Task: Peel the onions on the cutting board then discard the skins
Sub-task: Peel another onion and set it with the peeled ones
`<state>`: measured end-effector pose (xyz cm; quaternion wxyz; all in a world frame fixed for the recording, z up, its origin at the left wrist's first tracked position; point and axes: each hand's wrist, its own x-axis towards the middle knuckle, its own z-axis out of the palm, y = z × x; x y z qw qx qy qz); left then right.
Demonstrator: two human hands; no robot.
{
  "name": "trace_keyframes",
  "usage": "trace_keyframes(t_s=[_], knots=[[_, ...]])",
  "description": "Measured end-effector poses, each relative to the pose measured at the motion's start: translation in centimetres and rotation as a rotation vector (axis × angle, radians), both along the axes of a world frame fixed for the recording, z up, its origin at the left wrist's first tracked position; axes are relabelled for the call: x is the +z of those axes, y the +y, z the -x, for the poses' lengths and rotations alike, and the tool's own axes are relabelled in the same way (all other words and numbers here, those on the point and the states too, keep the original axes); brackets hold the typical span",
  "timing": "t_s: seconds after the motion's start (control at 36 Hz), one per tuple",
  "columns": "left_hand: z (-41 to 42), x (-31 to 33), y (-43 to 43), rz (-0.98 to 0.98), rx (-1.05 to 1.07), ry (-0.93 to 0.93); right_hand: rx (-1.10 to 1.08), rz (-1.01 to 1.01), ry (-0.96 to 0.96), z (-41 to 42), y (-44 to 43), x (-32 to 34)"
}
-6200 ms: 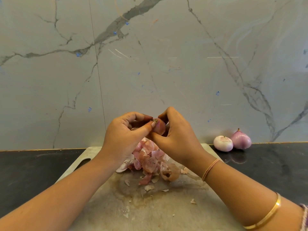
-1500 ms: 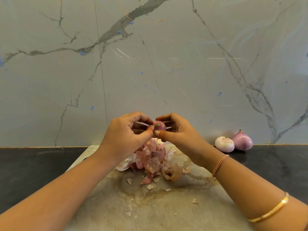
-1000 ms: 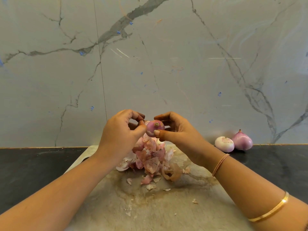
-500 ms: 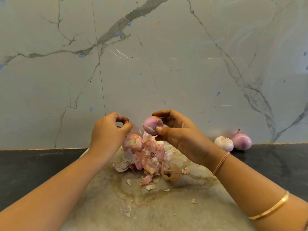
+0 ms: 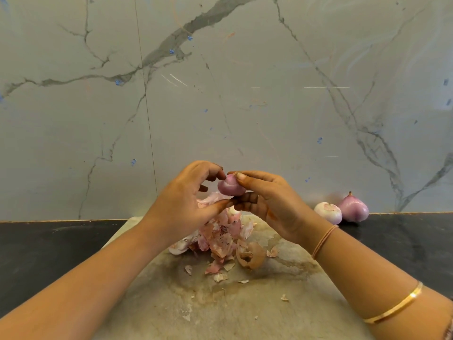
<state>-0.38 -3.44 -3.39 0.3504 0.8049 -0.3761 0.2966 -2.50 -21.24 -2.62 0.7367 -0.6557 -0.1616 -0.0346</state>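
Observation:
A small pink-purple onion (image 5: 230,186) is held in the air above the cutting board (image 5: 245,303). My right hand (image 5: 267,204) grips it between thumb on top and fingers below. My left hand (image 5: 186,204) is beside it, index fingertip touching the onion's top and thumb reaching under it. A heap of pink and brown onion skins (image 5: 220,239) lies on the board beneath both hands, partly hidden by my left hand. Any onion in the heap is hidden.
Two peeled onions, one pale (image 5: 328,212) and one purple (image 5: 353,208), sit on the black counter (image 5: 49,253) against the marble wall at the right. Small skin flakes (image 5: 220,277) are scattered on the stained board nearer me.
My left hand, which had drawn away to the left half a second ago, has come back to the onion. My right hand has turned the onion and lowered it slightly.

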Motion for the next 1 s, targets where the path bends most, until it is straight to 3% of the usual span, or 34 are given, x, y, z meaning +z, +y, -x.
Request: trace_keyframes(t_s=[0.56,0.86,1.0], knots=[[-0.13,-0.19,0.10,-0.052,-0.005,0.007,0.024,0.155,0.148,0.19,0.32,-0.06],[-0.32,-0.51,0.00,-0.078,0.011,0.000,-0.012,0.120,0.117,0.06,0.55,0.04],[-0.16,-0.15,-0.01,0.020,0.029,-0.024,0.005,-0.024,0.173,0.07,0.56,-0.01]])
